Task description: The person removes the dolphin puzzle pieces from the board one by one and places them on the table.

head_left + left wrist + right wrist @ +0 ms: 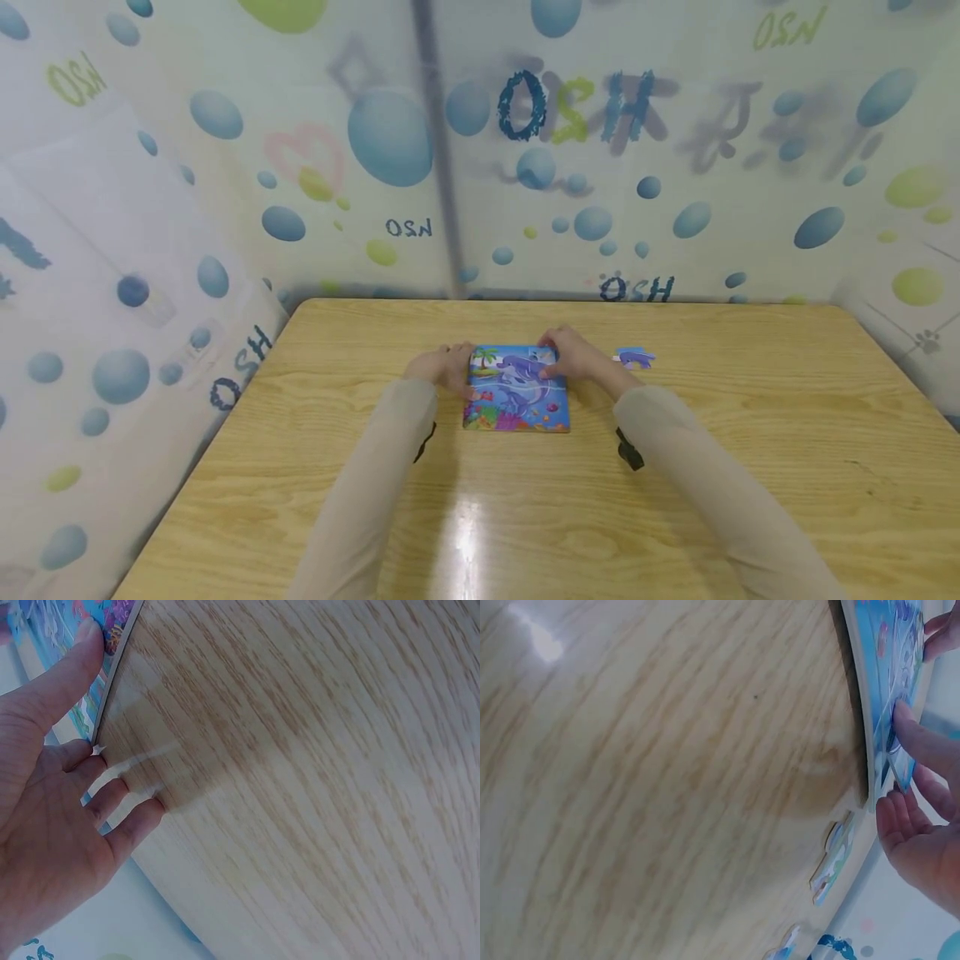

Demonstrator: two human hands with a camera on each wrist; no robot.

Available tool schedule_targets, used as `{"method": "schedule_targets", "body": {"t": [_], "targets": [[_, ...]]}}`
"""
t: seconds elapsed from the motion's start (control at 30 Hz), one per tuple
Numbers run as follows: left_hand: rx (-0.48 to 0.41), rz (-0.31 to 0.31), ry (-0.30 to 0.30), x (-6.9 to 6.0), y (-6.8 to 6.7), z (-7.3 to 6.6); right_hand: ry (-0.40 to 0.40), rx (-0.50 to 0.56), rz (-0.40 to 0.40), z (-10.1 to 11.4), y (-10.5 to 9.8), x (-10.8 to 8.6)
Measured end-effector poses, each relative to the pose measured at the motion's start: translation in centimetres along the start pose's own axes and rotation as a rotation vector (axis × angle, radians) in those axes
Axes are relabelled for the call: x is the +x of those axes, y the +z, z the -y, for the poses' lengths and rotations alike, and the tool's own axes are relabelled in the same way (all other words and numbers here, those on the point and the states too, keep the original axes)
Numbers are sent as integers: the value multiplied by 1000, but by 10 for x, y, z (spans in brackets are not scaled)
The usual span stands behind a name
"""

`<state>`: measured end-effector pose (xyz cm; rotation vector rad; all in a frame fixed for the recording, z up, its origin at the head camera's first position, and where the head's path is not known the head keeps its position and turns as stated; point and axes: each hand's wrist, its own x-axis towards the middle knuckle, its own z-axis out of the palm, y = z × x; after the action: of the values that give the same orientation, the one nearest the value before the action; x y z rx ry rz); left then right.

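On a pale wood-grain table (510, 517) lies a square blue dolphin puzzle (517, 408). The left hand (444, 368) rests on its edge, fingers apart; the right hand (573, 357) pinches a half-hidden blue piece (904, 772) — loose printed pieces (835, 860) nearby, one cropped.

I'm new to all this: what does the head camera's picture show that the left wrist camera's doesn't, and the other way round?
Only the head view shows the loose puzzle piece lying to the right of the dolphin puzzle, and the two pale sleeves.

Only the left wrist view shows the left hand from its palm side, with the fingertips beside the puzzle's edge.

Both show that hand with its thumb on the puzzle, the wood-grained table and some of the patterned wall.
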<state>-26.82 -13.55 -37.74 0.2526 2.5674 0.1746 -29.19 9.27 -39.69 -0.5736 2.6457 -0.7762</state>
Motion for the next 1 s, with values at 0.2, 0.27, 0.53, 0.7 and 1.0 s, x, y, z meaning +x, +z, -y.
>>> {"method": "schedule_targets", "body": {"t": [0.2, 0.27, 0.53, 0.7, 1.0], "targets": [[-14, -2, 10, -1, 0, -1, -15, 60, -12, 3, -3, -1], [-24, -4, 14, -1, 0, -1, -11, 91, -7, 4, -4, -2], [-34, -9, 27, -3, -1, -1, 29, 209, 2, -1, -9, -4], [-10, -8, 19, -2, -2, -1, 18, 242, -8, -7, -14, -4], [-24, -3, -6, 0, -1, -1, -18, 340, 8, -13, -23, -14]]}}
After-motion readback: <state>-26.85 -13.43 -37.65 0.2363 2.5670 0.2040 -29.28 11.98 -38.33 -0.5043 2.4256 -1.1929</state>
